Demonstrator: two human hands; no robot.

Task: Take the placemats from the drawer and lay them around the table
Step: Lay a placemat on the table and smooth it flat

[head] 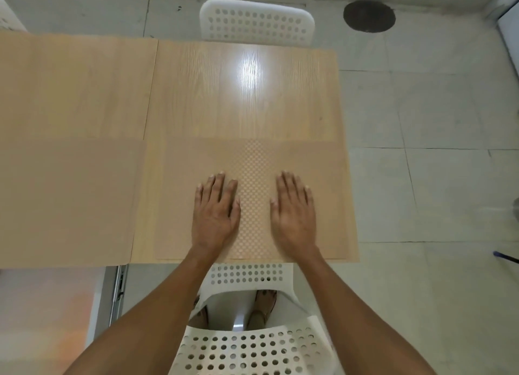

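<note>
A tan woven placemat (255,163) with a fine checked weave lies flat on the near right part of the light wooden table (224,99), its near edge along the table's front edge. My left hand (216,211) rests flat on the mat, fingers straight. Palm down beside it, my right hand (292,211) lies on the same mat a little to the right. A second tan placemat (67,200) covers the near left part of the table.
A white perforated chair (247,343) stands between me and the table; another white chair (257,23) is tucked in on the far side. A metal drawer rail (119,287) shows below the table's left. Tiled floor with a dark round drain cover (369,16) lies to the right.
</note>
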